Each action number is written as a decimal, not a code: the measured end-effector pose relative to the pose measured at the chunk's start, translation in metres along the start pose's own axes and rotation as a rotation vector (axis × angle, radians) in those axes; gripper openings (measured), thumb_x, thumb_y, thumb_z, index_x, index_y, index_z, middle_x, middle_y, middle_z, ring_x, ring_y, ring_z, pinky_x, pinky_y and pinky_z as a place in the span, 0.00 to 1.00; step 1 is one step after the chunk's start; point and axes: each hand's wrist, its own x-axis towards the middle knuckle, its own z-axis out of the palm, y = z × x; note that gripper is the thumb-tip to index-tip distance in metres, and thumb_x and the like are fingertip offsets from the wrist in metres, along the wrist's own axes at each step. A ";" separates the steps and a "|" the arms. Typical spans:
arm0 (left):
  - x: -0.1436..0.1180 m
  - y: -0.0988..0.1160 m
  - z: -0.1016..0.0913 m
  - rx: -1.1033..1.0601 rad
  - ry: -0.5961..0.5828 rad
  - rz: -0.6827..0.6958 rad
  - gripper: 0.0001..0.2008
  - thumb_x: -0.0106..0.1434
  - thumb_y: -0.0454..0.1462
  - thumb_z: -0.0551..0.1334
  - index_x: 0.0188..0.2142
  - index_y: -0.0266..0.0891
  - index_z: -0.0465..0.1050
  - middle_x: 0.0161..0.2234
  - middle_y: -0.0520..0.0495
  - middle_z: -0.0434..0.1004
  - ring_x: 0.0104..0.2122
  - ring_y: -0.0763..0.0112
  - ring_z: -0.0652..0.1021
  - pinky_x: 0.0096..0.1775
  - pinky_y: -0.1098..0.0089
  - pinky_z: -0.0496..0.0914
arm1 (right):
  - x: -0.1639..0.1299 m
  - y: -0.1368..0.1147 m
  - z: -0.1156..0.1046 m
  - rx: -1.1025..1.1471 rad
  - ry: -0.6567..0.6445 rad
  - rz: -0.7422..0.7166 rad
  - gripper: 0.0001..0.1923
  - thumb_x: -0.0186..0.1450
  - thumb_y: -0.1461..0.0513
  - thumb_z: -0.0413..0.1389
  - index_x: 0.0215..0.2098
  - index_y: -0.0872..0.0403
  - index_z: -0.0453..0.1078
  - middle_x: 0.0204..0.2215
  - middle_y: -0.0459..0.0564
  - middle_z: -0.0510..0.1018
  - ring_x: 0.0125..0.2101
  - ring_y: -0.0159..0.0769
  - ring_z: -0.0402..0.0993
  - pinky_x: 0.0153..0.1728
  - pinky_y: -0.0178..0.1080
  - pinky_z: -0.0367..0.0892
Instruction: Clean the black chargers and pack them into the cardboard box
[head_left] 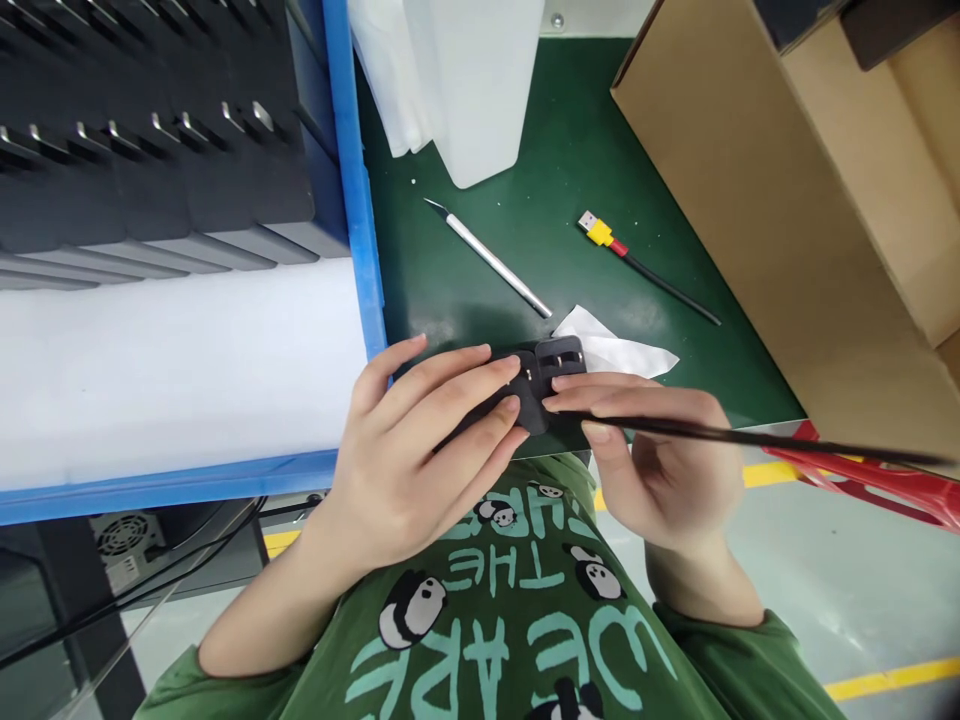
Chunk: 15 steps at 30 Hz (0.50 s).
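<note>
Green counter (465,270) edge: left hand (405,465) fingers clamp a black adapter (525,385); right hand (660,460) fingers pinch its black cable (750,438).

The left hand (409,440) covers most of the black adapter (536,385), so its body and shape under the fingers cannot be made out. The right hand (660,460) hides where the black cable (750,438) begins; the cable runs off the right edge. The crate (360,250) is cut by the left and top edges, and the black units (150,150) in it are too dark and tightly packed to tell apart. The box (787,200) at the desk's right edge is cut off at the top and right. The white bag (457,80) leaves the top edge. The tip of the scalpel (487,258) is too small to read.
</note>
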 end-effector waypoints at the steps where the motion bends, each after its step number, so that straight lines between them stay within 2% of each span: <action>1: 0.001 0.002 0.000 0.025 0.004 0.008 0.07 0.61 0.32 0.69 0.39 0.41 0.77 0.47 0.45 0.83 0.49 0.56 0.81 0.57 0.51 0.69 | 0.000 -0.001 0.000 0.037 0.040 0.028 0.17 0.64 0.73 0.56 0.48 0.51 0.71 0.39 0.50 0.83 0.43 0.43 0.82 0.44 0.47 0.81; 4: 0.004 0.008 0.004 0.132 0.009 -0.002 0.09 0.64 0.38 0.67 0.44 0.42 0.76 0.50 0.44 0.81 0.53 0.53 0.78 0.59 0.50 0.65 | 0.001 -0.004 0.003 0.245 0.200 0.097 0.14 0.67 0.72 0.54 0.48 0.52 0.68 0.39 0.50 0.83 0.39 0.40 0.84 0.38 0.42 0.82; 7: 0.007 0.015 0.007 0.214 -0.028 -0.013 0.17 0.65 0.44 0.66 0.50 0.40 0.75 0.57 0.41 0.76 0.58 0.46 0.74 0.64 0.46 0.57 | 0.001 -0.004 0.007 0.376 0.273 0.156 0.12 0.69 0.70 0.53 0.48 0.51 0.66 0.39 0.48 0.82 0.40 0.37 0.83 0.37 0.38 0.82; 10: 0.009 0.021 0.001 0.137 -0.112 0.079 0.12 0.67 0.45 0.64 0.44 0.40 0.77 0.60 0.44 0.74 0.60 0.46 0.72 0.68 0.47 0.49 | 0.001 -0.002 0.010 0.391 0.283 0.203 0.10 0.70 0.69 0.54 0.48 0.50 0.65 0.40 0.47 0.82 0.42 0.34 0.83 0.40 0.36 0.82; 13: 0.008 0.020 -0.014 -0.025 -0.220 0.146 0.13 0.71 0.45 0.59 0.33 0.42 0.77 0.56 0.50 0.78 0.59 0.54 0.74 0.68 0.50 0.53 | 0.002 -0.002 0.010 0.399 0.274 0.209 0.10 0.70 0.69 0.54 0.48 0.50 0.65 0.39 0.47 0.82 0.40 0.34 0.83 0.39 0.36 0.82; 15: 0.005 0.013 -0.023 -0.077 -0.178 0.119 0.10 0.69 0.44 0.63 0.35 0.41 0.77 0.51 0.48 0.81 0.56 0.56 0.76 0.64 0.51 0.61 | 0.002 -0.002 0.009 0.394 0.273 0.196 0.10 0.70 0.69 0.55 0.48 0.51 0.65 0.39 0.48 0.82 0.39 0.35 0.83 0.38 0.36 0.82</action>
